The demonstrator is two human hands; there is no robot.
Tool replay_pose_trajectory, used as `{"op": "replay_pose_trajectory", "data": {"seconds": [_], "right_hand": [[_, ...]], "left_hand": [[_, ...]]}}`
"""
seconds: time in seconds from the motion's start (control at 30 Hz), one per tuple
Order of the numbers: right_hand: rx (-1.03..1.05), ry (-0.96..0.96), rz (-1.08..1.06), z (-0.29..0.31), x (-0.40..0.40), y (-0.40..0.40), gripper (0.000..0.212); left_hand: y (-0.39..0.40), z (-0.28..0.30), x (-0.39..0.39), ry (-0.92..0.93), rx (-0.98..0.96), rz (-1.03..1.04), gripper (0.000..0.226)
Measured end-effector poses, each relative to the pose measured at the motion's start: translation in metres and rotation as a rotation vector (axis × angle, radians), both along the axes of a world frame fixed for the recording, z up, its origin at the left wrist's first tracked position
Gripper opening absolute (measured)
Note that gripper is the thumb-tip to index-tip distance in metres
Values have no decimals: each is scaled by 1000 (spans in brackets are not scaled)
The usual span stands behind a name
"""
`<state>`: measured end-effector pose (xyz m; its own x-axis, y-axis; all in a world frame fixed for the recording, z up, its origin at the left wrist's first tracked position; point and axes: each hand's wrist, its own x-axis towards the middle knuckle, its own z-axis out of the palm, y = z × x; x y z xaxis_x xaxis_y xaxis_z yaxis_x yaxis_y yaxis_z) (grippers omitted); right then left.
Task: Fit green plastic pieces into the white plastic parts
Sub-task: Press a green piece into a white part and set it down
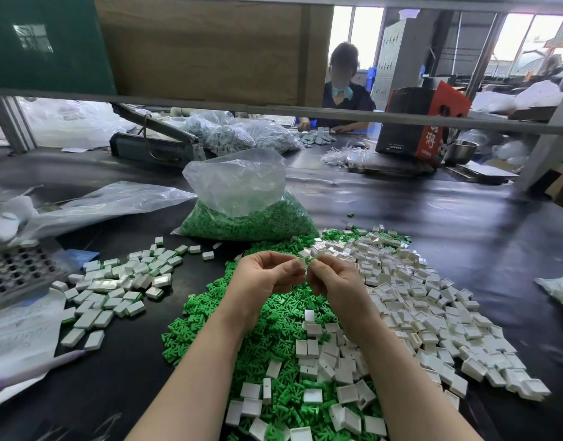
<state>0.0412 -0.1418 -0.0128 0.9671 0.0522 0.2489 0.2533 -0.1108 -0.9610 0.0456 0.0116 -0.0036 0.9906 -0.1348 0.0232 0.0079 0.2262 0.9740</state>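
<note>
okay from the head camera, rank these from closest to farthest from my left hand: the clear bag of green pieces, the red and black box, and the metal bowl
1. Clear bag of green pieces: just beyond the left hand, at mid-table.
2. Red and black box: far back on the right.
3. Metal bowl: beside the box, further right, so a little farther still.
</note>
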Motion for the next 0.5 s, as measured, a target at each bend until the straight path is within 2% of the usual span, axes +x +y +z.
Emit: {"op": "replay_pose_trajectory", "data": {"seconds": [0.17, 0.37, 0.5], "right_hand": [[-33, -9, 17, -1, 0, 0, 36], [-124, -23, 34, -2, 0, 0, 37], [-149, -27, 53, -4, 0, 0, 39]], "left_hand": [[0, -1, 0, -32, 19, 10, 36], [3, -3, 3, -75, 115, 53, 10], [4, -4, 5, -91, 152, 48, 7]]}}
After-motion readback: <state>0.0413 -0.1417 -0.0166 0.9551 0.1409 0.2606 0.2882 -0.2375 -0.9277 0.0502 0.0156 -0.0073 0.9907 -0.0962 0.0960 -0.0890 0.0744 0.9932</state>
